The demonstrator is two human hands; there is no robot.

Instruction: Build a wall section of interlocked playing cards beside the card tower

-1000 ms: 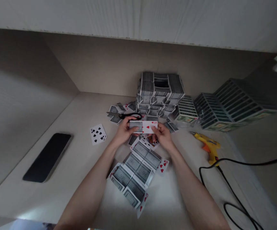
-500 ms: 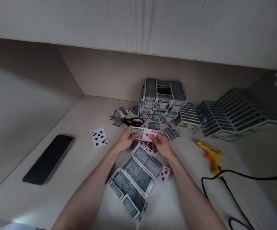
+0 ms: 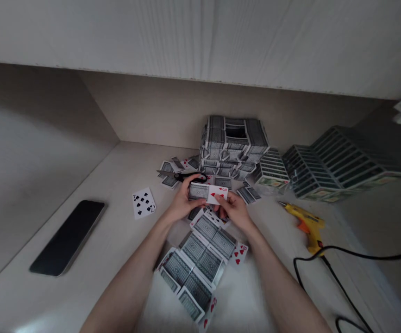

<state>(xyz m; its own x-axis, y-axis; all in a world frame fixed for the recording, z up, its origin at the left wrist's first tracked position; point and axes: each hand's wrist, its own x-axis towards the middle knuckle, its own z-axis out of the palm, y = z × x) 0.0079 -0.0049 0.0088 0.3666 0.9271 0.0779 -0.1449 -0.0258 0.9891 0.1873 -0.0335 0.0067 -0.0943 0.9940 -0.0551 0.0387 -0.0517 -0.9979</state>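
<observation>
Between my hands are joined playing cards [image 3: 217, 193], a patterned back at the left and a three of hearts face at the right. My left hand [image 3: 183, 201] grips the left end, thumb along the lower edge and index finger at the upper edge. On the right end, my right hand [image 3: 234, 206] pinches with its thumb on the face and fingers behind. Just below lies a panel of joined cards [image 3: 197, 254], mostly backs up, with an eight of hearts [image 3: 239, 253] sticking out at its right. Black scissors [image 3: 183, 176] lie behind my left hand.
A block built of cards [image 3: 235, 143] stands at the back wall. Stacked card boxes [image 3: 342, 166] sit at the right, before them a yellow glue gun [image 3: 306, 224] with a looping black cord [image 3: 367, 255]. At the left are a phone [image 3: 68, 238] and a seven of spades [image 3: 144, 203].
My left hand has shifted its hold: its index finger has lifted to the upper edge and its thumb spread along the bottom. My right hand keeps its pinch. The view has shifted slightly.
</observation>
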